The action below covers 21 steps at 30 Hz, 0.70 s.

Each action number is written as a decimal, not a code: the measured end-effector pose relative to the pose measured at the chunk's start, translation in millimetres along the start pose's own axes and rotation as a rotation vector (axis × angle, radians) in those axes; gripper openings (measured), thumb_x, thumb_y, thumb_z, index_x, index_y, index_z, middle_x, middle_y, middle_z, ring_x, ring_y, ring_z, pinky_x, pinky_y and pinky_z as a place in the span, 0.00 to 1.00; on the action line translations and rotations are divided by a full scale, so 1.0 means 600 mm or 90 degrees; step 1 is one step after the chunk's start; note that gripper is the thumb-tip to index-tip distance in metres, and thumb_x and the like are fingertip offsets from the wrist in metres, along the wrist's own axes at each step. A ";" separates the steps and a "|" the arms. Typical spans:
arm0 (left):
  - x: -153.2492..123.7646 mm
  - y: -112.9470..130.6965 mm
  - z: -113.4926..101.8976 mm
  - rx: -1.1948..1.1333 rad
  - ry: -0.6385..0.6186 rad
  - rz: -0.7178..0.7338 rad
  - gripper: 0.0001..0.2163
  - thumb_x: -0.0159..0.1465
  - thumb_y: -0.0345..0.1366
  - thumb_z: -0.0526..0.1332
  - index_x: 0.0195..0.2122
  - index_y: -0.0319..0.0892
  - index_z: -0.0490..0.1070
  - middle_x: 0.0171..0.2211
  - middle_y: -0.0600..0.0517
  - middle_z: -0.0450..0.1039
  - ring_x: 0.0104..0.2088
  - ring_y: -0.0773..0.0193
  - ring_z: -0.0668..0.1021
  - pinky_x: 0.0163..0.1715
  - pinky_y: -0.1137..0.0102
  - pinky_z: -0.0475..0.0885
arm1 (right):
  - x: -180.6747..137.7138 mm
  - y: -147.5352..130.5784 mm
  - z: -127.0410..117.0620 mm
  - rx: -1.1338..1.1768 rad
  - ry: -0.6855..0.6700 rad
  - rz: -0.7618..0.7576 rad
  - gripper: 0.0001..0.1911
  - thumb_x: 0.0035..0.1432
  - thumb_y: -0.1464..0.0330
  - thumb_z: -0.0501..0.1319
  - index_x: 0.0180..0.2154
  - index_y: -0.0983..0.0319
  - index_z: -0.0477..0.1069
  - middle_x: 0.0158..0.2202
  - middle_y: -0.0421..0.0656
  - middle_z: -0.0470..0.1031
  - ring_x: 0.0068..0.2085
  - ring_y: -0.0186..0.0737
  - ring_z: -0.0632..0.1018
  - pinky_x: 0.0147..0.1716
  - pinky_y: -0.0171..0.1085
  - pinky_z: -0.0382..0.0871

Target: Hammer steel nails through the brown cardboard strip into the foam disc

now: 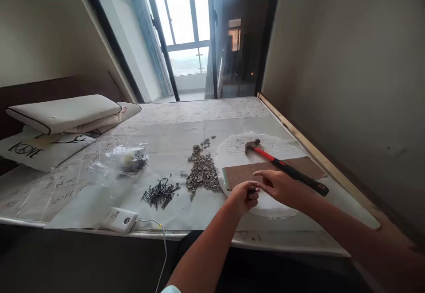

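Observation:
My left hand (244, 196) is closed at the near edge of a brown perforated board (242, 175), its fingers curled round a small dark thing too hidden to name. Close beside it, my right hand (279, 186) has its index finger stretched out and its thumb apart, near the left fingertips. A claw hammer (270, 156) with a red and black handle lies across the board, its head on a round white mat (232, 147). Left of the mat are a heap of grey stone chips (202, 171) and a pile of dark nails (160, 193).
A clear plastic bag (129, 160) with dark contents lies farther left. A white power bank (120, 220) with a cable sits at the near edge. Pillows (63, 111) lie at far left, and a wooden rail (295, 136) borders the right side.

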<state>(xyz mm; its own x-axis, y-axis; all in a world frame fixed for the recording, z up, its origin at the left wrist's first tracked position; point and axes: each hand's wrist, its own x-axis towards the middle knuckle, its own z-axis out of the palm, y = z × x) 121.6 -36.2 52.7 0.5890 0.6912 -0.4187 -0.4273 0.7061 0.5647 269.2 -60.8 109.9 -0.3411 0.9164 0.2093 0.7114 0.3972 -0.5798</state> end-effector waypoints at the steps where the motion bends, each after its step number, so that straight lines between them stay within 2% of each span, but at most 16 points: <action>1: 0.003 0.000 0.001 0.003 0.012 0.006 0.06 0.47 0.24 0.55 0.28 0.37 0.64 0.19 0.57 0.58 0.13 0.78 0.55 0.11 0.80 0.42 | -0.008 -0.008 -0.005 0.017 0.012 -0.006 0.16 0.54 0.65 0.55 0.44 0.62 0.70 0.26 0.42 0.73 0.28 0.36 0.72 0.28 0.35 0.64; 5: 0.014 0.006 0.013 -0.004 0.031 -0.001 0.05 0.47 0.24 0.55 0.25 0.38 0.61 0.17 0.58 0.56 0.13 0.79 0.54 0.11 0.81 0.43 | -0.024 -0.021 -0.014 0.034 0.047 -0.039 0.12 0.54 0.69 0.55 0.40 0.62 0.71 0.28 0.42 0.72 0.30 0.35 0.71 0.31 0.34 0.64; 8: 0.018 0.012 0.018 -0.017 0.049 -0.002 0.06 0.46 0.23 0.52 0.24 0.39 0.59 0.18 0.57 0.58 0.13 0.78 0.55 0.11 0.81 0.44 | -0.018 0.007 -0.011 0.005 0.111 -0.012 0.11 0.54 0.72 0.54 0.39 0.64 0.71 0.30 0.43 0.73 0.31 0.34 0.71 0.33 0.34 0.64; 10: 0.016 0.014 0.020 -0.028 0.073 0.011 0.06 0.46 0.22 0.52 0.23 0.40 0.58 0.18 0.57 0.58 0.14 0.78 0.56 0.11 0.82 0.45 | -0.006 0.035 -0.009 -0.037 0.123 0.027 0.11 0.54 0.73 0.54 0.38 0.66 0.72 0.31 0.45 0.72 0.32 0.34 0.71 0.34 0.33 0.64; 13: 0.013 0.016 0.024 -0.028 0.091 0.019 0.07 0.46 0.22 0.52 0.23 0.40 0.57 0.19 0.57 0.58 0.14 0.78 0.56 0.11 0.82 0.46 | 0.020 0.065 -0.004 -0.118 0.076 0.056 0.11 0.54 0.73 0.53 0.36 0.67 0.73 0.35 0.47 0.73 0.35 0.36 0.72 0.36 0.33 0.64; 16: 0.012 0.019 0.027 -0.018 0.094 0.012 0.07 0.45 0.22 0.52 0.22 0.40 0.57 0.18 0.57 0.57 0.13 0.78 0.54 0.10 0.82 0.44 | 0.050 0.072 0.004 -0.171 0.025 0.052 0.10 0.54 0.74 0.54 0.34 0.66 0.74 0.36 0.48 0.74 0.37 0.37 0.73 0.38 0.33 0.63; 18: 0.010 0.019 0.024 -0.012 0.098 0.009 0.06 0.45 0.23 0.52 0.22 0.40 0.57 0.18 0.58 0.56 0.13 0.78 0.53 0.10 0.81 0.43 | 0.063 0.070 0.010 -0.174 0.020 0.046 0.11 0.54 0.73 0.54 0.33 0.65 0.74 0.36 0.48 0.74 0.37 0.37 0.73 0.38 0.33 0.63; 21: 0.004 0.018 0.015 -0.005 0.095 0.016 0.05 0.45 0.23 0.52 0.22 0.40 0.58 0.17 0.58 0.55 0.12 0.78 0.53 0.10 0.81 0.42 | 0.070 0.067 0.012 -0.140 0.055 0.043 0.11 0.55 0.73 0.53 0.34 0.65 0.74 0.35 0.47 0.75 0.37 0.37 0.73 0.38 0.33 0.64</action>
<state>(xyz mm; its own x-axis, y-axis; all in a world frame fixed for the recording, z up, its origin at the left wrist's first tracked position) 124.6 -28.2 64.1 0.4694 0.7231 -0.5066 -0.4455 0.6894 0.5712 279.0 -6.4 89.5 -0.2417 0.9381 0.2482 0.8505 0.3279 -0.4111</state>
